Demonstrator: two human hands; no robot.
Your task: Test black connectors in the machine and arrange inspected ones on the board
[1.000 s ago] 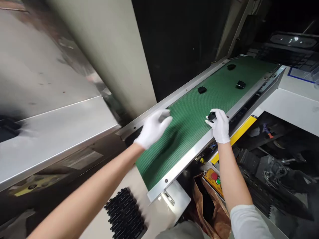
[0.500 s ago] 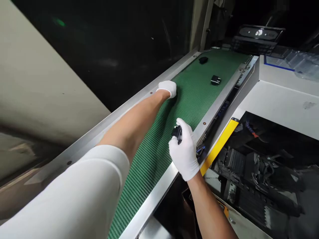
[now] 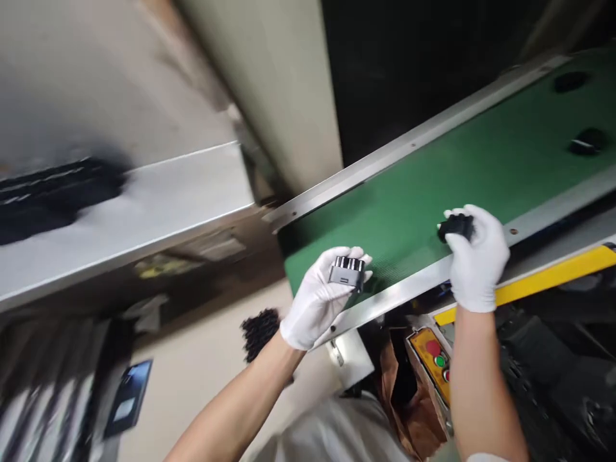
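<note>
My white-gloved left hand (image 3: 310, 308) is closed round a small black plastic part (image 3: 346, 273) with a ribbed top edge and a narrow slot in its face. It is held up over the near end of a green conveyor belt (image 3: 409, 199). Farther right, my right hand (image 3: 481, 266), also gloved, grips another black plastic part (image 3: 456, 228) above the belt's near rail. The fingers hide some of each part. Two more dark parts, one at the back (image 3: 571, 81) and one nearer (image 3: 590, 142), lie on the belt at the far right, blurred.
On the left is a white shelf (image 3: 192, 186) bearing a dark bundle (image 3: 58, 196). Black curly-looking pieces (image 3: 260, 333) lie below the belt's end. A yellow control box (image 3: 432, 359) with push buttons, a brown carton (image 3: 421, 423) and a yellow bar (image 3: 553, 276) are near my right arm.
The view has swung left toward the belt's near end. My left hand has come back from the far side of the belt and now shows a black part. The right hand still holds its part.
</note>
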